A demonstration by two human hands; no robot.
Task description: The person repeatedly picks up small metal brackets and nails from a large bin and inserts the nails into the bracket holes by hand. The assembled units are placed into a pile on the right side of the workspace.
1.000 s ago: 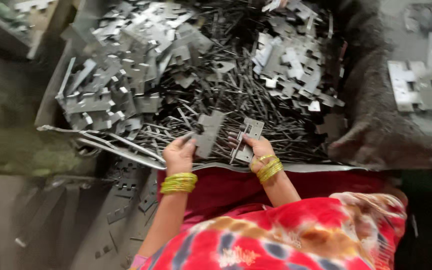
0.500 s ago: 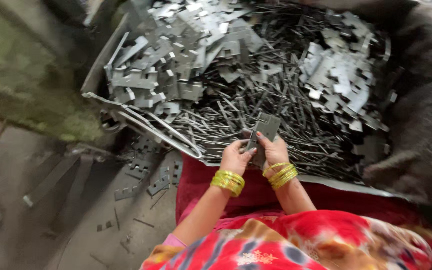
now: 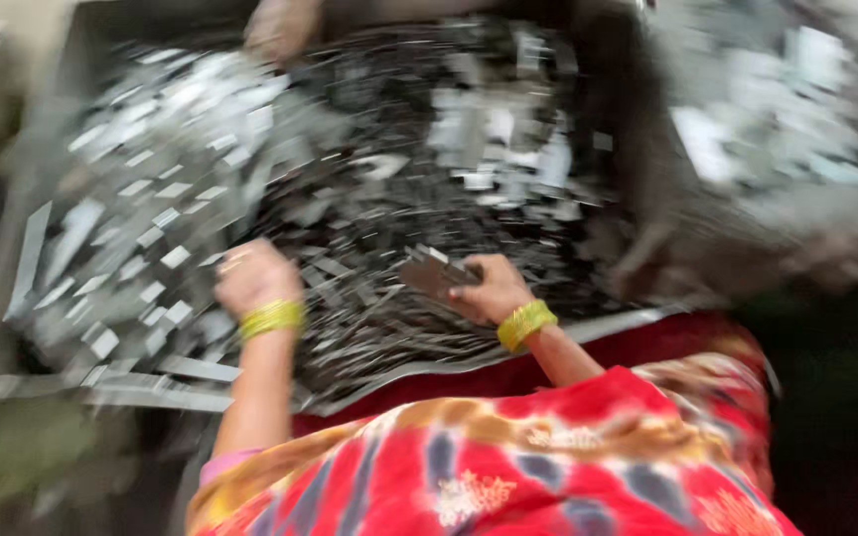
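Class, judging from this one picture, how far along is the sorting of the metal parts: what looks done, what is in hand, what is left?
Done: flat plates lie gathered in a pale heap at the left of the tray. In hand: the right hand holds a flat metal piece; the left hand is over the pile, its grip too blurred to judge. Left: a dark tangle of thin rods and mixed plates fills the middle.

Left hand [image 3: 255,273] raised and loosely curled, right hand [image 3: 489,288] closed in a grip, both forearms extended forward, wrists bent.
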